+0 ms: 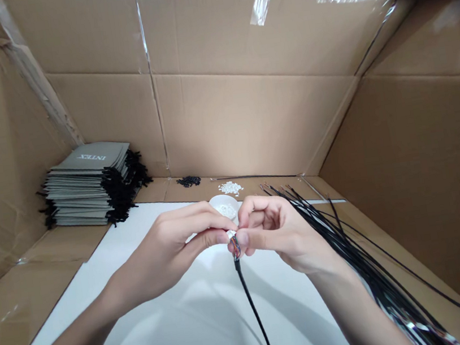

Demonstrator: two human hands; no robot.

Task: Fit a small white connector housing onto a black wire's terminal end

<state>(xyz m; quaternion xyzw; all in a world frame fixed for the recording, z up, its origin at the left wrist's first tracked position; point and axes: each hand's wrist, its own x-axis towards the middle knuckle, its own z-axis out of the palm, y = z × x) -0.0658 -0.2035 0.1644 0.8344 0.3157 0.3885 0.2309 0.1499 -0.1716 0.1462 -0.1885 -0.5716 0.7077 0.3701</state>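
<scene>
My left hand point(180, 242) and my right hand point(276, 229) meet at the middle of the view, above a white sheet point(169, 318). Between their fingertips sits a small white connector point(232, 234) at the end of a black cable point(253, 306) with coloured wires showing at its tip. My right thumb and forefinger pinch the cable end; my left thumb and forefinger press on the connector. The cable hangs down toward the lower edge. A small white bowl point(223, 203) stands just behind my fingers.
A bundle of several black cables point(361, 257) lies along the right. A stack of grey bags point(90, 183) stands at the back left. A small white pile of parts point(231, 188) and a black pile point(189, 181) lie by the cardboard back wall point(248, 118).
</scene>
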